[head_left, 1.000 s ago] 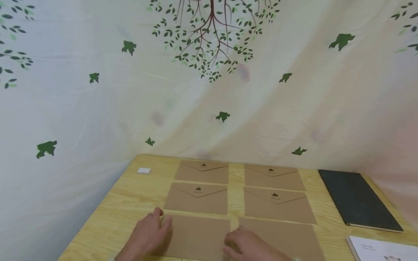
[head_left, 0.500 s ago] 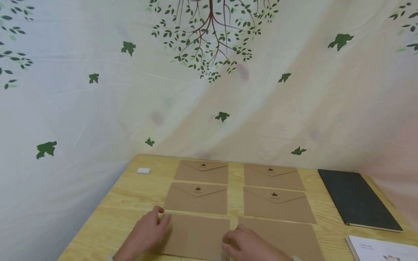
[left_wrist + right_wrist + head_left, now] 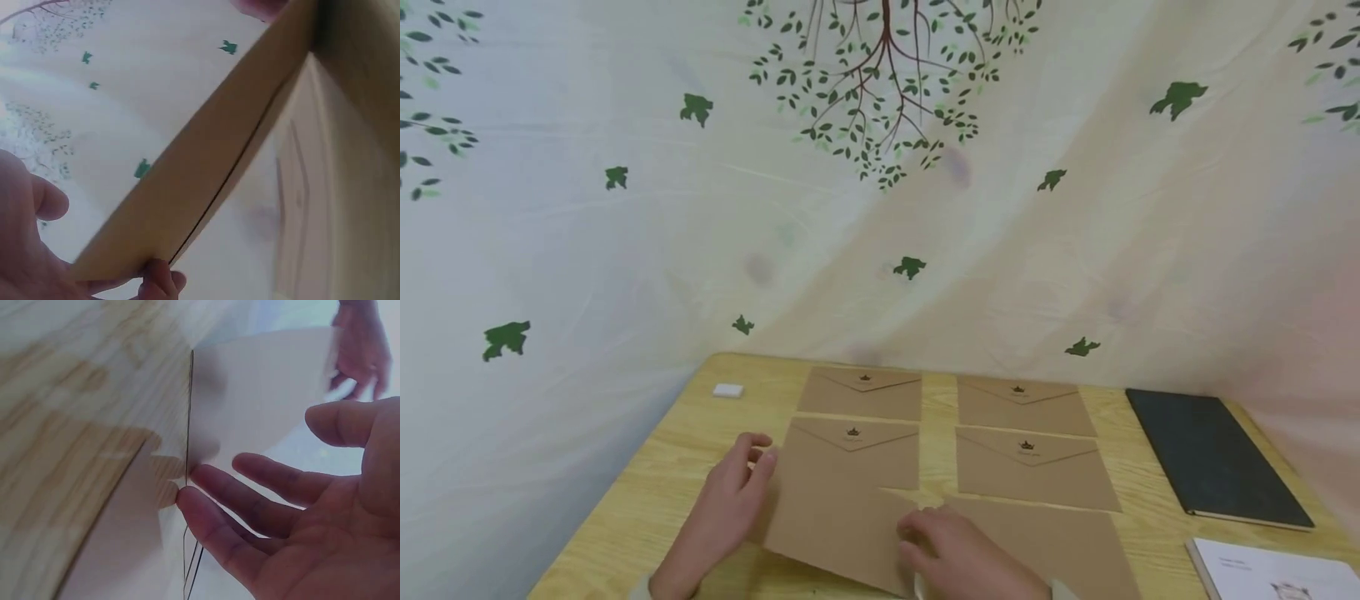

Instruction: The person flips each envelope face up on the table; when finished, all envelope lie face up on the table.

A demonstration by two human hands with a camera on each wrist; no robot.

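Observation:
A plain brown envelope lies tilted at the front left, its left end raised off the wooden table and overlapping the crown-printed envelope behind it. My left hand holds that raised end; in the left wrist view, fingertips curl round the envelope's edge. My right hand is at its right end. In the right wrist view the right fingers are loosely extended, thumb apart, with fingertips at the envelope's edge. To the right, another plain envelope lies flat, partly behind my right hand.
Three more crown-printed envelopes, including one at the back left, lie in rows. A black notebook and a white booklet are at the right. A small white block sits at the back left of the table.
The left hand has risen and moved forward, lifting the front-left envelope's left end off the table. That envelope has shifted over the one behind. The right hand has moved slightly left.

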